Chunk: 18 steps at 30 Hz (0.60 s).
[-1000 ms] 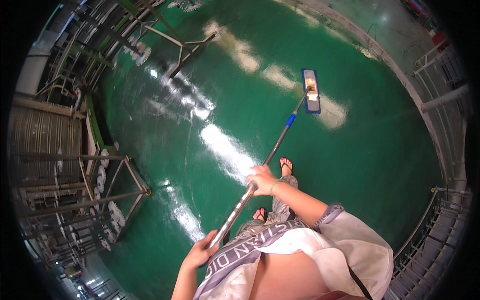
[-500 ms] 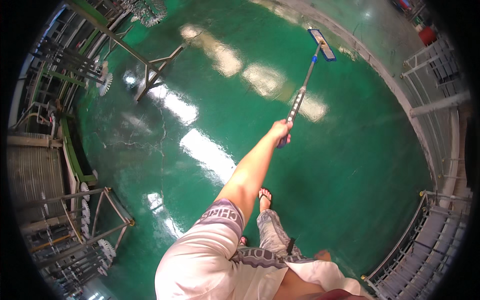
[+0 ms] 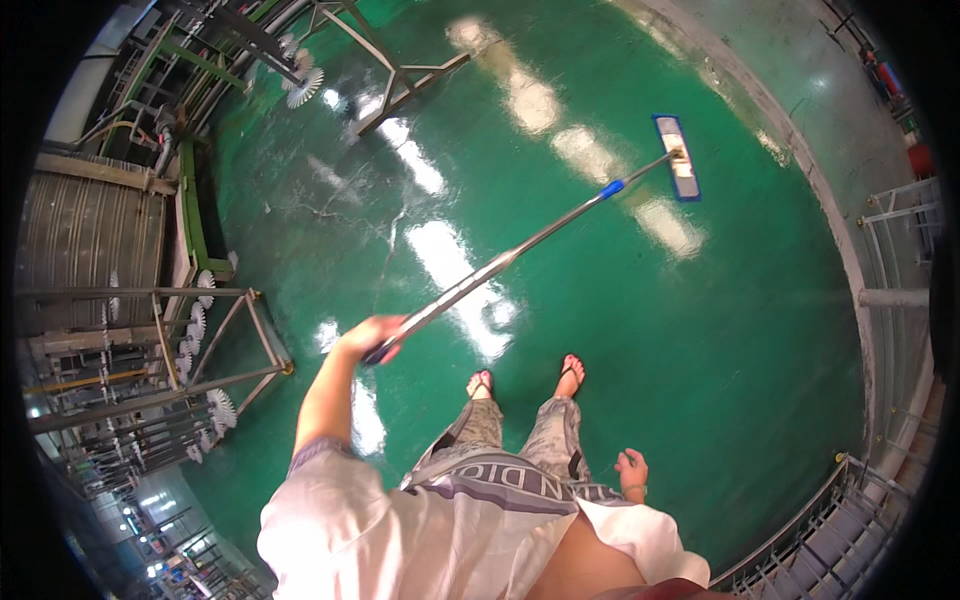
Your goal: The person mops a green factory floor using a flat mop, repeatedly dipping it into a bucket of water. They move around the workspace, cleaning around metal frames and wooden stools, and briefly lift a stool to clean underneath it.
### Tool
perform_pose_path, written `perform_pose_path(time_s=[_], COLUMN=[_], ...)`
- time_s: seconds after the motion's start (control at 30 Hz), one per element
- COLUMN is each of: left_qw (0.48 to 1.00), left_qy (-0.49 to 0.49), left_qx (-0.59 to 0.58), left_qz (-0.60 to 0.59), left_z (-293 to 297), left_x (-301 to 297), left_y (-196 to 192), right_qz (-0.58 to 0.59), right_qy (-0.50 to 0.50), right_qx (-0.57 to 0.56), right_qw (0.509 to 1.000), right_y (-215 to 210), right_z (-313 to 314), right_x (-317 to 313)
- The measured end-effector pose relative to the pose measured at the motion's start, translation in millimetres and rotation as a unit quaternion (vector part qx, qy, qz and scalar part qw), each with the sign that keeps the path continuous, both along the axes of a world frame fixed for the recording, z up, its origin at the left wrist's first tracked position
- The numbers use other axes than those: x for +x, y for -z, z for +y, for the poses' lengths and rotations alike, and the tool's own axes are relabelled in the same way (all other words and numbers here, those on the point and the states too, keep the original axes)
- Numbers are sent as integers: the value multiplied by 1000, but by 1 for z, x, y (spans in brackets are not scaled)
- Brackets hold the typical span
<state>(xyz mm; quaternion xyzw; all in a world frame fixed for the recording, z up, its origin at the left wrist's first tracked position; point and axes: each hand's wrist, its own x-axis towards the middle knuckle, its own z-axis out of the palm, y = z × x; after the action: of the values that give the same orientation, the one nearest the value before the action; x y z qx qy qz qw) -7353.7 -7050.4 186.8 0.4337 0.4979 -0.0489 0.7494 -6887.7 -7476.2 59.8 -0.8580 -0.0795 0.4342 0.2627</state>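
My left hand (image 3: 375, 338) is wrapped round the dark grip end of a flat mop's metal handle (image 3: 500, 262), at the left of my body. From there the handle slants up and right, past a blue collar (image 3: 612, 189), to the mop head (image 3: 683, 172). This is a long flat plate with a blue-edged pad, lying on the glossy green floor (image 3: 600, 300). My right hand (image 3: 632, 472) hangs low by my right hip, away from the mop. Its fingers are curled in, and whatever they may hold is too small to make out.
Metal frames with white fan-shaped discs (image 3: 222, 408) line the left side, below a green machine frame (image 3: 196, 215). A metal stand foot (image 3: 400, 90) reaches onto the floor at the far left. A curb (image 3: 800, 170) curves along the right, with metal racks (image 3: 830, 520) near it.
My left hand has swung back and left with the handle, which now lies more across me. The mop head has come nearer. My right hand shows more fully, and both feet are visible.
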Motion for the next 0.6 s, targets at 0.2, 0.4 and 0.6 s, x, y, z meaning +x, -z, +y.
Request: perform_pose_path(time_s=[0.2,0.4,0.6], left_qw=[976,857,875], left_qy=[-106,-278,-295], left_qx=[-173,-393,-367], left_qz=[85,185,114], left_z=[-224,-328,-316], left_x=[-258,-287,-233], left_y=[-145,-250,-154], right_qz=[80,-3,39], right_qy=[-140,-160,-153], right_qx=[-80,-87,18], right_qw=[984,983,987], right_y=[23,54,4], right_z=[-31,18,156], right_x=[-75,-104,-120])
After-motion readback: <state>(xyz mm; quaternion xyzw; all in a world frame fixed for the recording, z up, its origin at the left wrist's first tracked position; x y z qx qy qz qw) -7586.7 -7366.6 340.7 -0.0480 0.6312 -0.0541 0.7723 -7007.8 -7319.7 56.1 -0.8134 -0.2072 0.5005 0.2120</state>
